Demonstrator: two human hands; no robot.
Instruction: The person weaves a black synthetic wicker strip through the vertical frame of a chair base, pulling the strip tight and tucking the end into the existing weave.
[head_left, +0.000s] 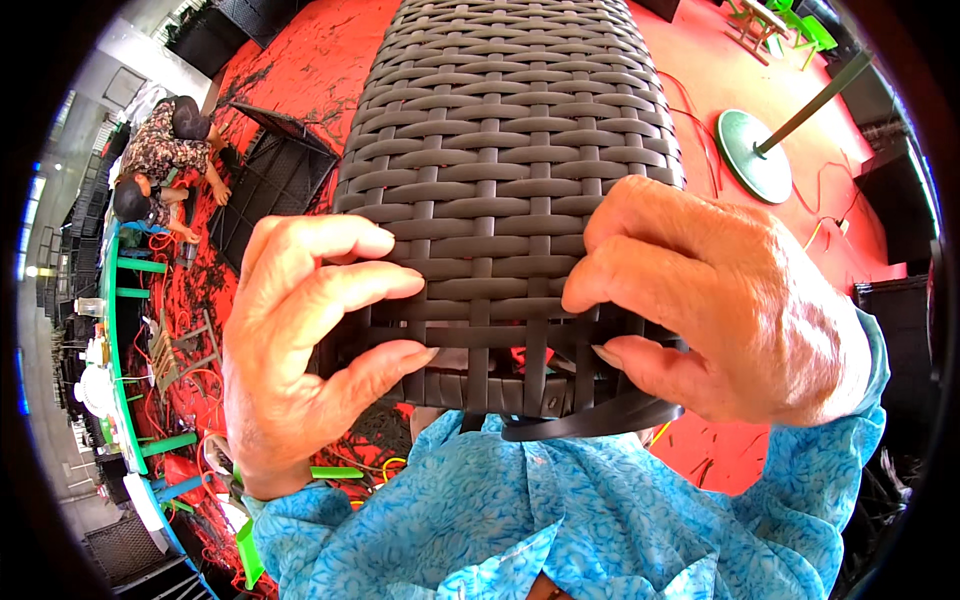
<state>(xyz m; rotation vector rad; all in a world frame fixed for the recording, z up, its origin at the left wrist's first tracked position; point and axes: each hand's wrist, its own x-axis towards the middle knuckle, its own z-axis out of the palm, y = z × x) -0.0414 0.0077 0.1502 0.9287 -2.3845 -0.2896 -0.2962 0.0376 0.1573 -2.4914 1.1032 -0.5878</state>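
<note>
Before me stands a dark brown woven wicker panel (500, 150), its weave closed over most of its length and open at the near edge. My left hand (300, 330) is at its left side, fingers and thumb apart, fingertips against the weave. At the right side my right hand (700, 300) has its fingers curled over a flat wicker strip near the open gap, the thumb below. The exact grip is partly hidden by the fingers. A loose strip end (600, 420) bends in a curve below the near edge. Upright strips cross the gap between my hands.
At the left, two people (165, 165) crouch beside a dark woven frame (265, 180). Strip scraps litter the red floor (290, 75). A green round base with a pole (755, 155) stands at the right. Green-legged table (115, 350) and white fan (95, 390) are at far left.
</note>
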